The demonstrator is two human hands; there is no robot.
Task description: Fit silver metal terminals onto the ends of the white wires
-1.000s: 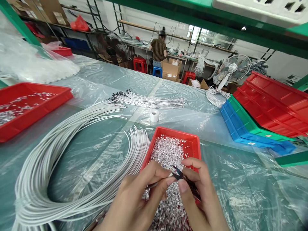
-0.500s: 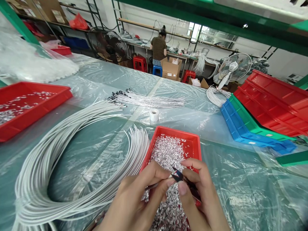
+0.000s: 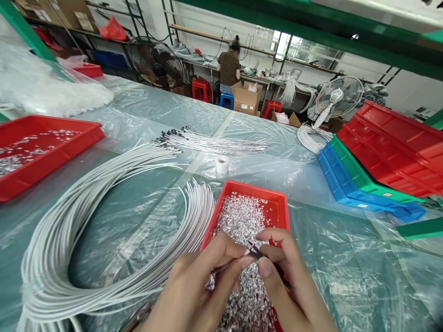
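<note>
Head view: your left hand [image 3: 202, 276] has its grip closed, thumb and forefinger pinching a cable [image 3: 247, 252] close to its end. Your right hand [image 3: 292, 276] wraps its fingers round a dark-tipped hand tool [image 3: 255, 251], perhaps snips or tweezers, its points right at that end. The cable end sits above the red tray [image 3: 284, 207] of silvery scraps [image 3: 242, 212] on the desk [image 3: 349, 263]. You appear to be working at the cable's end with the tool; the next move seems to call for a steady left pinch and small, careful motion of the points, so the fine wire isn't nicked. The cable looks slim, with a pale tip and a touch of red just beyond your fingertips; most of its length is hidden by your hand. Beside the tray, to its left, lies a looped bundle of pale cables [image 3: 51, 244].
</note>
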